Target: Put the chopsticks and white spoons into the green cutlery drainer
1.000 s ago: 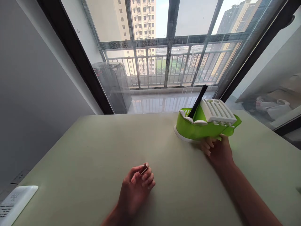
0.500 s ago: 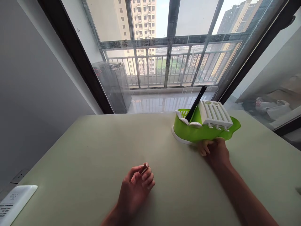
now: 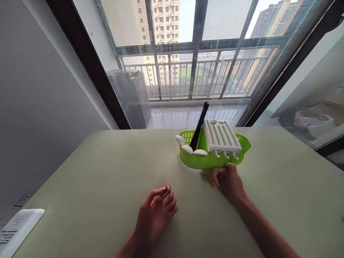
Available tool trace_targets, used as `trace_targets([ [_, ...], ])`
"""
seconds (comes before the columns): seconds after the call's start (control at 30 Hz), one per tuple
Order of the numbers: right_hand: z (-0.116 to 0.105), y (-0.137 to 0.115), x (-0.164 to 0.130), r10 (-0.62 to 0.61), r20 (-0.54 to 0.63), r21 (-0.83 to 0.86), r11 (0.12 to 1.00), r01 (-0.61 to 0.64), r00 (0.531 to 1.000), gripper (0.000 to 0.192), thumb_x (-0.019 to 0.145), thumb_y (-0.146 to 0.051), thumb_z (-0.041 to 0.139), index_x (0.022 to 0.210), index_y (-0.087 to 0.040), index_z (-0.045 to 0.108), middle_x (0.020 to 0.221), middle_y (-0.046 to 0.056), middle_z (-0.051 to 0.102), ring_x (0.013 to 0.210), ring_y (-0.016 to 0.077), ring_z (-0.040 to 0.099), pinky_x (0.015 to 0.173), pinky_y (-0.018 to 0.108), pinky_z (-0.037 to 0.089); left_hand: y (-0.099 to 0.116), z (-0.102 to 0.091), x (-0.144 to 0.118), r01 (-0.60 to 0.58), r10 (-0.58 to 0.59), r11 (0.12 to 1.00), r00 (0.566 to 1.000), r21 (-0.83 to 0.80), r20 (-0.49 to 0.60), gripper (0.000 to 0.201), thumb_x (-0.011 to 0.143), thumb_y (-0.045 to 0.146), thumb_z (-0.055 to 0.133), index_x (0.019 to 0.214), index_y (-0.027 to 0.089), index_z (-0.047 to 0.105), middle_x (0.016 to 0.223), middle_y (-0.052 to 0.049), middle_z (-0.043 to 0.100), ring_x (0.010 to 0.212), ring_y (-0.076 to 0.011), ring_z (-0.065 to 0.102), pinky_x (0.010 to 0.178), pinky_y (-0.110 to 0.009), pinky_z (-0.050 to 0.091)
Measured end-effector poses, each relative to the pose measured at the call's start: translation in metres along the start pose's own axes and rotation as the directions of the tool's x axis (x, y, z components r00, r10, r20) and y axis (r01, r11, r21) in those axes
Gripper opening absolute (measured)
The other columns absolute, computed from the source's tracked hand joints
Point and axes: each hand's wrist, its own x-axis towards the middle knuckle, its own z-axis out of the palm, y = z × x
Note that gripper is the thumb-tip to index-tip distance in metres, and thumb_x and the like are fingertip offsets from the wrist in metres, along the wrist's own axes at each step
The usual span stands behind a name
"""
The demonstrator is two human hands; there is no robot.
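Note:
A green plastic utensil holder (image 3: 204,160) with a white slotted rack (image 3: 221,135) on top stands on the pale green table (image 3: 94,179). A black stick-like utensil (image 3: 199,125) leans out of it. My right hand (image 3: 227,179) grips the holder's near lower edge. My left hand (image 3: 157,211) rests on the table in the near middle, fingers curled around a small dark object (image 3: 164,194) that is mostly hidden.
A white flat device (image 3: 16,229) lies at the table's near left corner. Behind the table is a large window with black frames (image 3: 88,68) and a balcony railing. A grey wall stands to the left.
My right hand has slid the green holder leftward across the table, toward the middle. My left hand has stayed in place.

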Motion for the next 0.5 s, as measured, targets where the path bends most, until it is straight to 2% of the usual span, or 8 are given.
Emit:
trace_targets([
  [0.17,0.016,0.008,-0.006,0.035,0.068,-0.020,0.999,-0.034,0.997,0.084,0.098,-0.073,0.015,0.048,-0.024,0.061,0.046,0.007,0.056,0.051,0.0206,0.048,0.058,0.036,0.037,-0.001,-0.001,0.002,0.001,-0.001,1.000,1.000,-0.005,0.025,0.013,0.082,0.022,0.072,0.083,0.011,0.065,0.066,0.005,0.035,0.058,-0.0083,0.033,0.058,-0.024,0.032],
  [0.37,0.040,0.011,-0.017,0.077,0.071,-0.145,0.987,-0.067,0.994,0.093,0.096,-0.082,0.008,0.050,-0.022,0.062,0.049,0.007,0.056,0.055,0.0195,0.049,0.060,0.034,0.037,-0.004,-0.003,0.002,0.008,-0.004,0.998,0.998,-0.055,0.059,0.018,0.081,0.022,0.075,0.075,0.013,0.061,0.065,0.006,0.033,0.058,-0.0079,0.034,0.059,-0.024,0.035],
  [0.5,0.051,0.012,-0.022,0.088,0.093,-0.192,0.979,-0.069,0.992,0.093,0.095,-0.083,0.008,0.051,-0.021,0.061,0.049,0.007,0.056,0.055,0.0186,0.049,0.060,0.033,0.038,-0.005,-0.003,0.002,0.004,0.003,0.997,0.997,-0.083,0.080,0.021,0.083,0.019,0.074,0.069,0.013,0.059,0.065,0.005,0.036,0.059,-0.0086,0.037,0.061,-0.025,0.038],
])
